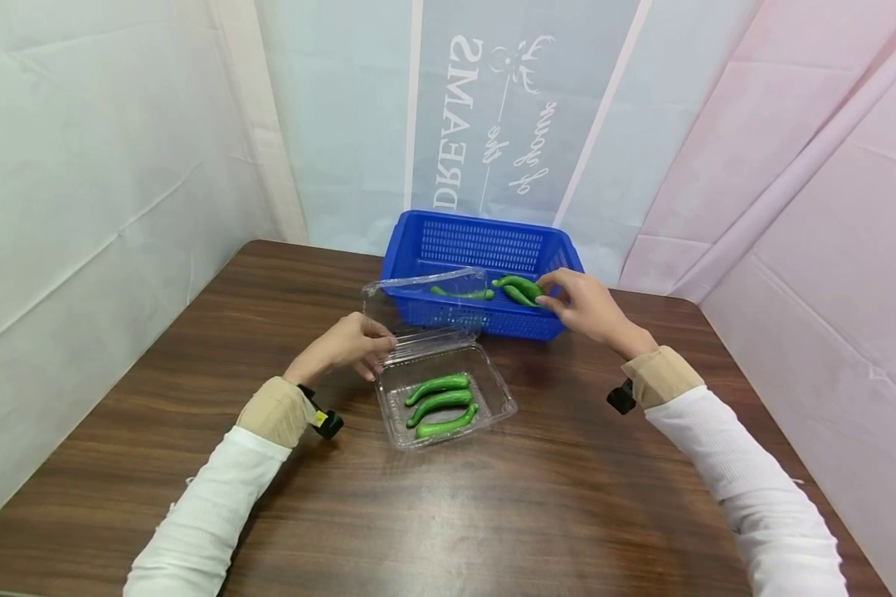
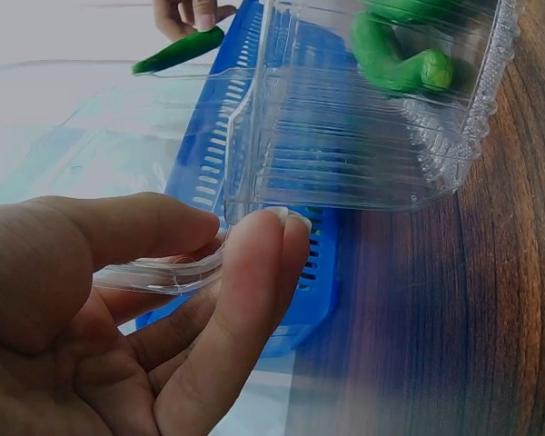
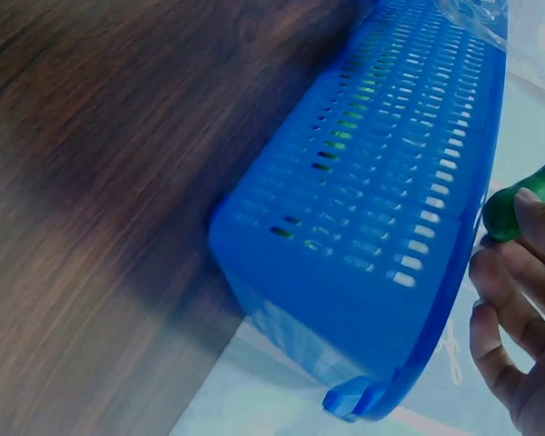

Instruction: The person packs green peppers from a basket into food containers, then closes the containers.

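Sleeves (image 1: 212, 502) over table (image 1: 433, 522); curtain (image 1: 336, 124) behind basket (image 1: 523, 325).
Before it, left hand (image 1: 347, 342) pinches 3-pepper box (image 1: 495, 390); above, right hand (image 1: 582, 303) pinches pepper (image 2: 177, 53).

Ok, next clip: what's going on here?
Someone is handling green peppers barehanded. The right grip pinches a green pepper above the blue basket. The left grip pinches an edge of the clear container, whose lid stands open toward the basket. Three peppers lie inside the container, and at least one more is in the basket.
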{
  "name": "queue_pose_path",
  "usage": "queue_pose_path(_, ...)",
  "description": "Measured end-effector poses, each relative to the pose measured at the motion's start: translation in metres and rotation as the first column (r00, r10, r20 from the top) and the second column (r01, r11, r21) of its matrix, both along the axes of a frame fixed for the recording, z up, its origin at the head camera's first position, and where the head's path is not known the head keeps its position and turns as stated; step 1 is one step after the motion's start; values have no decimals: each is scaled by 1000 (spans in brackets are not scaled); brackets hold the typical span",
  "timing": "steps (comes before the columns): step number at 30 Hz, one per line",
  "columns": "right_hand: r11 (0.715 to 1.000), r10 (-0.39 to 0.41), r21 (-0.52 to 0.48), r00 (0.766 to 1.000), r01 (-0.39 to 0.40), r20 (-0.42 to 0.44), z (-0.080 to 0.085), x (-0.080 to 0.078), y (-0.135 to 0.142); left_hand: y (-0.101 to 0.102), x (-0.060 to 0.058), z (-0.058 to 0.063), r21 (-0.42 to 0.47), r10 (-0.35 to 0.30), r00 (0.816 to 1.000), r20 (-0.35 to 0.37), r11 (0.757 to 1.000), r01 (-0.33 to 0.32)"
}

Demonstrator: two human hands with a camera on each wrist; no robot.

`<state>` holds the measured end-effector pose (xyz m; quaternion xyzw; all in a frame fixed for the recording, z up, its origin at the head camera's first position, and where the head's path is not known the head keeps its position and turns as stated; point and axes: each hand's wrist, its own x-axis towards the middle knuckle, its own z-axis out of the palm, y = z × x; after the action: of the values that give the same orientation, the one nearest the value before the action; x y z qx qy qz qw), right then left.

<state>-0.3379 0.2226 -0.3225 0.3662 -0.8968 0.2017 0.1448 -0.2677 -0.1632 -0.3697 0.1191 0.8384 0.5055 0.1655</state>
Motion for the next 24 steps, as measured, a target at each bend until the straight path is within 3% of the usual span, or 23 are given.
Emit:
queue_pose_path(4,1000,3,7,1000,-3,-15,-2,5,2,0,0,0,-3,7,1000,3,1000,-7)
queue_pose_path(10,995,102,11,993,-101,-62,-9,18,-1,2,0,0,-2,13,1000,7,1000,-13)
queue_pose_path(17,984,170,61,985,-168,-36,-14,38,-15,1,-1,-1,-1,13,1000,14,1000,-13)
queue_pose_path(24,955,282,117,956,-273,-76,-19,55,-37,0,0,-1,4,4,1000,3,1000,-4)
